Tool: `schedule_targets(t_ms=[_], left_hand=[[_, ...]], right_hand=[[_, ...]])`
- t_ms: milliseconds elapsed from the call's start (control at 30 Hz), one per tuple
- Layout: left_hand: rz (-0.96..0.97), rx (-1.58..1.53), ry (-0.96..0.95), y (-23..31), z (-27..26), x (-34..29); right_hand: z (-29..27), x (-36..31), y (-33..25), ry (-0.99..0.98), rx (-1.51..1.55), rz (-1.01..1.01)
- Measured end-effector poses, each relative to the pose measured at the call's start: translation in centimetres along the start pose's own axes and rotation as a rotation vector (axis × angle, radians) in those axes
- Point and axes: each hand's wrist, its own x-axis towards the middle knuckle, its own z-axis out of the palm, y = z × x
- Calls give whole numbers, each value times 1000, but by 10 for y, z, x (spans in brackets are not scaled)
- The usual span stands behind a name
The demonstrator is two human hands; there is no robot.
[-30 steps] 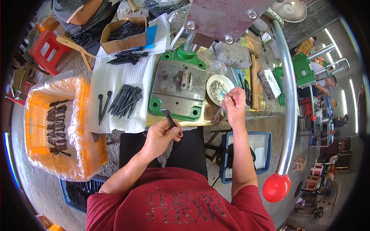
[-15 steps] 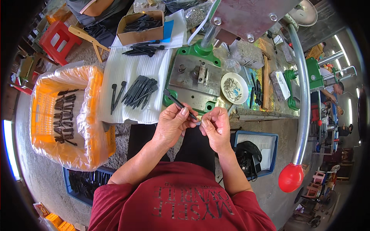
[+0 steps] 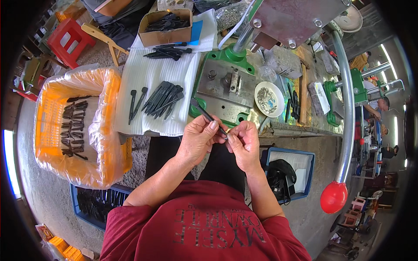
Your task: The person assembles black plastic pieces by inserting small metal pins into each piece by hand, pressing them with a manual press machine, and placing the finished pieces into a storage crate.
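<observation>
A slim black stick-like part with a wider head (image 3: 201,110) slants between my hands, head up and to the left. My left hand (image 3: 196,138) is closed around its shaft. At the lower end, my right hand (image 3: 244,145) pinches with thumb and forefinger. Whether a tiny piece sits in that pinch is hidden by the fingertips. Beyond my hands stands a green hand press (image 3: 223,93) with a steel fixture on its bed. To its left, a pile of similar black parts (image 3: 162,101) lies on white foam sheet (image 3: 126,124), two more beside it.
A white dish (image 3: 270,115) of small metal pieces stands right of the press. The red-knobbed lever (image 3: 334,198) hangs at right. An orange crate (image 3: 43,130) lined with plastic holds black parts at left. A cardboard box (image 3: 163,38) sits at the back; blue bins (image 3: 310,174) are below.
The bench and its contents have shifted slightly to the right in view. Both hands keep nearly the same place and grip on the black part, which tilts a little more steeply.
</observation>
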Motion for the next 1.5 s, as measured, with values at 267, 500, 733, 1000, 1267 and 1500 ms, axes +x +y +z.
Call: schedule_targets(t_ms=[267,500,733,1000,1267,1500], left_hand=[[4,19,-5,-4,-3,0],[7,55,24,-5,0,0],[33,218,57,-6,1,-2],[54,107,66,-12,7,-4],[166,170,140,-13,6,-1],[161,221,118,-6,2,3]], right_hand=[[-1,-1,3,-22,-7,-3],[1,0,7,20,12,-48],[1,-4,9,67,-10,-55],[5,-3,8,110,-22,-55],[8,5,16,199,3,-68],[10,6,20,237,-73,-117]])
